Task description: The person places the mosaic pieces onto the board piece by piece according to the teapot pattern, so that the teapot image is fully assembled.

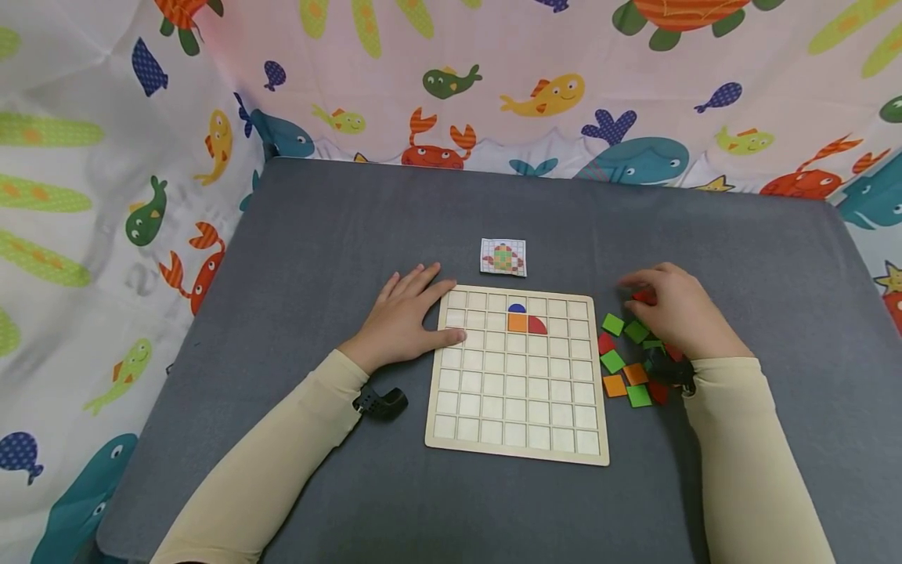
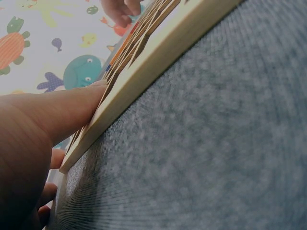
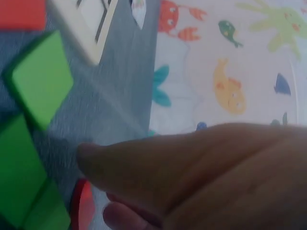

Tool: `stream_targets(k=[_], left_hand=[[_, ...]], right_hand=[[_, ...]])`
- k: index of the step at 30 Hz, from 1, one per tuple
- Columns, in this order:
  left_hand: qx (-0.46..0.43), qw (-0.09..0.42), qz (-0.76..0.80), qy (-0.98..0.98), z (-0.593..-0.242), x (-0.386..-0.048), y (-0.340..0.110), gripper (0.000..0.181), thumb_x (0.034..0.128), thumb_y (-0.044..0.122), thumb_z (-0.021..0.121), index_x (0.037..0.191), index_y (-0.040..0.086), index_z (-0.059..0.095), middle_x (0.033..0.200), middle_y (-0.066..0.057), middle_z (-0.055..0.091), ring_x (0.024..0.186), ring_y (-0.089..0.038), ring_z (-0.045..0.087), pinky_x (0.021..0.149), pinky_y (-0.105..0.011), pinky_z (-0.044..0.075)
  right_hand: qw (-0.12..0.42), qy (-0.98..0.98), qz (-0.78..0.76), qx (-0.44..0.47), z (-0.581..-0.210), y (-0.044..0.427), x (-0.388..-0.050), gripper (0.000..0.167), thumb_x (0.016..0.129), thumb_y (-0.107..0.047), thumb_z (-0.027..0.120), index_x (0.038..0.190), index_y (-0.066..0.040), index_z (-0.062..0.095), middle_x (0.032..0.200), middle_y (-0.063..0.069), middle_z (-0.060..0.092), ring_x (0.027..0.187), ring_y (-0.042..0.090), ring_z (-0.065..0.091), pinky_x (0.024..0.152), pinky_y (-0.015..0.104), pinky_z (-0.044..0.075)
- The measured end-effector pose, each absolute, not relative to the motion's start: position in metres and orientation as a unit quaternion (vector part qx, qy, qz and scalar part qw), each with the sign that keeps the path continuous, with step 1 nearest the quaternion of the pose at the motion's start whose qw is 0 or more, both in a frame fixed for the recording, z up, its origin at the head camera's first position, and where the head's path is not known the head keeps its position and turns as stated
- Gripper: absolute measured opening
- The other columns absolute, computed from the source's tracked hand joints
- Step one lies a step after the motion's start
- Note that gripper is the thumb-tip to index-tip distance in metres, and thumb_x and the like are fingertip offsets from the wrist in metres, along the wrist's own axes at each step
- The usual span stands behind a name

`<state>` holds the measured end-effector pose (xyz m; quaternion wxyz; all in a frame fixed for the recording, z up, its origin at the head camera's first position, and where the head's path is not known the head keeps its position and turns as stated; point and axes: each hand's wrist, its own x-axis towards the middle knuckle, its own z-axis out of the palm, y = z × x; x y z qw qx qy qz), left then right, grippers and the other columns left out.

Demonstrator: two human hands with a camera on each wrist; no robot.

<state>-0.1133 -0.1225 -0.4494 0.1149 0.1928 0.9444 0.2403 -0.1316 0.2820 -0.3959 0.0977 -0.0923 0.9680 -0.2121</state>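
Observation:
The left hand (image 1: 402, 325) rests at the upper left corner of the wooden grid board (image 1: 431, 392), fingers spread and thumb over its edge. In the left wrist view, the thumb (image 2: 62, 108) presses on the board's rim (image 2: 144, 79). The board holds a blue half circle (image 1: 517, 308), an orange square (image 1: 517, 323) and a red quarter piece (image 1: 537, 325). Over the loose pieces is the right hand (image 1: 676, 309), thumb and forefinger apart around a red piece (image 1: 644, 297). In the right wrist view, the fingertips are beside a red piece (image 3: 85, 206); contact is unclear.
Loose green (image 1: 613, 361), orange (image 1: 615, 386) and red (image 1: 606, 343) pieces lie along the board's right side, partly under the right hand. A small card with a coloured pattern (image 1: 503, 257) lies behind the board. A printed cloth (image 1: 380, 78) hangs behind the grey table (image 1: 352, 211).

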Motion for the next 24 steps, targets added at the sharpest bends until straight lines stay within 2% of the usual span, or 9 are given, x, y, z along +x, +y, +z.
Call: stream_targets(k=[4, 12, 15, 24], left_hand=[[0.192, 0.117, 0.238, 0.945, -0.449, -0.113, -0.122, 0.090, 0.0926, 0.073, 0.064, 0.164, 0.024, 0.040, 0.176, -0.003, 0.019, 0.164, -0.024, 0.009, 0.131, -0.051, -0.003], [0.188, 0.120, 0.240, 0.945, -0.446, -0.112, -0.122, 0.089, 0.0926, 0.072, 0.064, 0.164, 0.025, 0.040, 0.176, -0.003, 0.018, 0.164, -0.024, 0.009, 0.131, -0.051, -0.003], [0.189, 0.119, 0.242, 0.944, -0.445, -0.112, -0.122, 0.089, 0.0926, 0.071, 0.065, 0.164, 0.024, 0.040, 0.176, -0.003, 0.018, 0.164, -0.024, 0.009, 0.131, -0.051, -0.003], [0.190, 0.122, 0.242, 0.944, -0.445, -0.112, -0.122, 0.089, 0.0929, 0.071, 0.065, 0.164, 0.024, 0.039, 0.176, -0.003, 0.018, 0.164, -0.024, 0.008, 0.131, -0.051, -0.004]], right_hand=[[0.119, 0.968, -0.208, -0.070, -0.398, 0.290, -0.132, 0.037, 0.098, -0.007, 0.068, 0.133, 0.007, 0.066, 0.125, 0.031, 0.054, 0.108, 0.046, 0.051, 0.092, 0.065, 0.050], [0.142, 0.960, -0.233, -0.057, -0.400, 0.294, -0.136, 0.030, 0.099, -0.009, 0.068, 0.125, 0.006, 0.069, 0.116, 0.028, 0.064, 0.102, 0.040, 0.059, 0.085, 0.056, 0.055], [0.132, 0.962, -0.228, -0.065, -0.402, 0.292, -0.137, 0.026, 0.100, -0.010, 0.069, 0.120, 0.006, 0.072, 0.111, 0.026, 0.068, 0.096, 0.037, 0.061, 0.081, 0.053, 0.056], [0.068, 0.975, -0.182, -0.109, -0.406, 0.279, -0.137, 0.022, 0.102, -0.010, 0.065, 0.109, 0.008, 0.075, 0.104, 0.027, 0.072, 0.087, 0.036, 0.064, 0.080, 0.057, 0.056]])
